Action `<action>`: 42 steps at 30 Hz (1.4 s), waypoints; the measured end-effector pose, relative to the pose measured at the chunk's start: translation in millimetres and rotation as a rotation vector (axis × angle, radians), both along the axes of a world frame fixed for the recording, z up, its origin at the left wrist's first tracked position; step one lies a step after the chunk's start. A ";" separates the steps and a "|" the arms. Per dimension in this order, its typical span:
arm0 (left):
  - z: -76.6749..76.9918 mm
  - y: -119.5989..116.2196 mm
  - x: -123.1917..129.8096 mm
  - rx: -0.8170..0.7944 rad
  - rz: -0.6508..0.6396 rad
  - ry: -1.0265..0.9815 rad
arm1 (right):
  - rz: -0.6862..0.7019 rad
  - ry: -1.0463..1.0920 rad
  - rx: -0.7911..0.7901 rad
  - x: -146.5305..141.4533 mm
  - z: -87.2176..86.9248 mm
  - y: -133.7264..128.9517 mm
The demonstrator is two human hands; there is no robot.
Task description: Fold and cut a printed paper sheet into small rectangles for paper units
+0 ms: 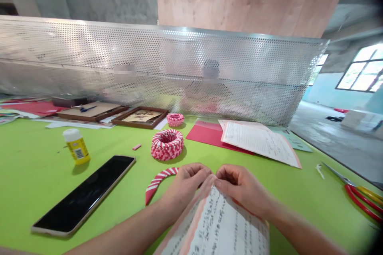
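Between my two hands is a sheet of paper [224, 227] with handwriting and pinkish-orange borders, creased lengthwise. My left hand [191, 179] pinches its top edge, thumb and fingers pressed together. Close beside it, my right hand [239, 185] pinches the same edge from the other side. A curved strip of folded red-and-white paper [157, 181] lies just left of my left hand, its right end hidden behind that hand. Beyond sits a ring of folded red-and-white paper pieces [166, 145], with a smaller pink ring [175, 119] farther back.
On the left are a phone [85, 195] and an upright glue stick [76, 147]. Red-and-yellow scissors [359, 195] lie at the right edge. Written sheets [260, 141] rest on red paper [206, 135]. Wooden frames [140, 117] stand before a perforated metal screen [149, 59].
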State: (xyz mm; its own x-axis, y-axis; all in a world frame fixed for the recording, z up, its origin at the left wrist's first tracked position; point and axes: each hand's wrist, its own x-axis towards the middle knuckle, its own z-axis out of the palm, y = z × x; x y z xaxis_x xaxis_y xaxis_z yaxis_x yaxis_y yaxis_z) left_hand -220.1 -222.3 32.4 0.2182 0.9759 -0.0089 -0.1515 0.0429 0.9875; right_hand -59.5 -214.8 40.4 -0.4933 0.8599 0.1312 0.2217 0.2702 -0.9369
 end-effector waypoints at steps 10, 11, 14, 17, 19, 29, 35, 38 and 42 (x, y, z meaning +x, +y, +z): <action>9.4 -2.0 5.9 0.032 -0.023 0.110 | -0.014 -0.009 -0.020 -1.5 -2.6 0.4; 9.3 -1.7 6.4 0.045 -0.006 0.135 | -0.011 -0.012 -0.017 -1.6 -2.7 0.6; 6.4 -0.2 6.2 0.048 0.018 0.180 | 0.003 -0.020 -0.016 -1.5 -3.4 1.2; 2.4 1.1 4.8 0.036 0.022 0.192 | -0.015 -0.044 0.000 -1.6 -4.1 1.4; 0.9 1.5 4.3 0.027 0.026 0.181 | -0.035 -0.072 0.025 -2.4 -4.3 1.2; 4.3 -1.0 1.4 -0.139 0.040 -0.021 | -0.090 -0.124 0.263 1.0 3.2 -2.1; 2.6 1.6 0.0 -0.162 0.035 -0.148 | 0.058 -0.149 0.345 4.7 7.2 -3.9; 0.9 4.1 -0.7 -0.130 0.041 -0.124 | 0.058 -0.154 0.313 5.8 4.9 -2.3; -5.1 9.9 -3.5 -0.045 0.063 -0.053 | 0.044 -0.109 0.289 8.3 3.3 -1.1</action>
